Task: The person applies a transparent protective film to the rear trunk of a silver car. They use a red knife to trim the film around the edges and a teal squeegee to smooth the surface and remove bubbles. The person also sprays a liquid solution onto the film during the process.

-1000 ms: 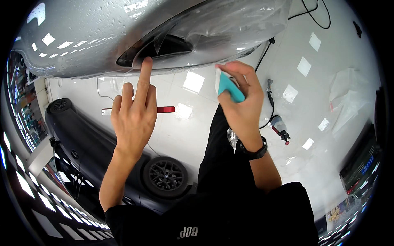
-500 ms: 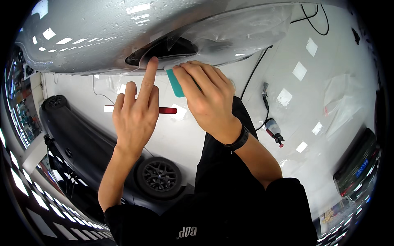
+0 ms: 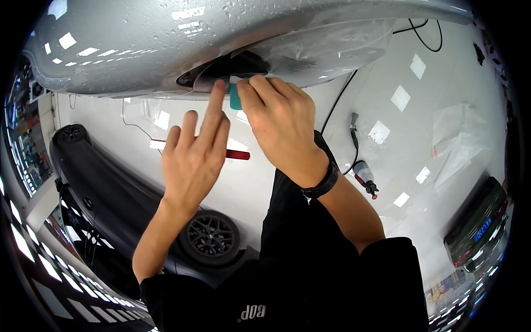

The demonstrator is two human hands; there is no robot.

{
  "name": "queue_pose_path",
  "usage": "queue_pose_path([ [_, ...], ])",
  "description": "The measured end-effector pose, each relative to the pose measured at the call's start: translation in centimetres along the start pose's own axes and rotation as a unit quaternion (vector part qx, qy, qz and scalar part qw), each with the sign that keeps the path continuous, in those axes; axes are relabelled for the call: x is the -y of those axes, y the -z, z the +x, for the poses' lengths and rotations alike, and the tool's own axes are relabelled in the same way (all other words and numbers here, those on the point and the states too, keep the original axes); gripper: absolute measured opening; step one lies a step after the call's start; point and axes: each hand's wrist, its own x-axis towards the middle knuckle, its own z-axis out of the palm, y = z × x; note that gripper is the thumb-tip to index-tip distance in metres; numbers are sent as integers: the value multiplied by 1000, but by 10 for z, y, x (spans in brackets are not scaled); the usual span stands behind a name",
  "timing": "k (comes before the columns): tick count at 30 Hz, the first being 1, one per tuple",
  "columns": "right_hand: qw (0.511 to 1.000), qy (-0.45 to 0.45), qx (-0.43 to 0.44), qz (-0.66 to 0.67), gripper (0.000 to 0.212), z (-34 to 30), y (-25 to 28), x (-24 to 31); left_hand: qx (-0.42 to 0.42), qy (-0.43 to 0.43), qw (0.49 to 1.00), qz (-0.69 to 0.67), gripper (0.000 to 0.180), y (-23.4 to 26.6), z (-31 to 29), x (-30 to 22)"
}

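A silver car body panel, wet with droplets, spans the top of the view, with a dark recessed opening in its lower part. Clear film covers the panel right of the opening and hangs past its edge. My right hand grips a teal squeegee against the panel's lower edge, just below the opening. Beside it, my left hand points one finger up to the film at that edge. A slim red-and-white tool lies across under its curled fingers, held in the hand.
A dark car with a black wheel stands at the left. On the pale floor at the right are a spray bottle, a black hose and crumpled clear film. Another dark car is at far right.
Both hands have moved slightly: the left to the right, carrying the red-and-white tool, and the right upward, its squeegee now closer in to the opening's lower edge.
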Motion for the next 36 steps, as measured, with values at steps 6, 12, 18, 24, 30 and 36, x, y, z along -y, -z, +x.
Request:
queue_pose_path([
  [6,1000,0,18,-24,13,1,5,-4,29,-1,1000,-4,4,-1,6,-9],
  [12,998,0,26,-52,10,-2,6,-11,52,13,997,47,5,0,7,-9],
  [18,998,-2,20,-60,10,-3,8,-12,67,32,995,63,7,3,9,-10],
  [24,998,-5,17,-57,11,-1,7,-11,41,10,998,48,3,0,11,-2],
  [30,999,-12,19,-44,12,1,12,-14,78,12,996,47,2,2,10,-3],
  [36,956,-13,43,290,12,-6,110,17,55,10,998,32,3,-4,8,-2],
])
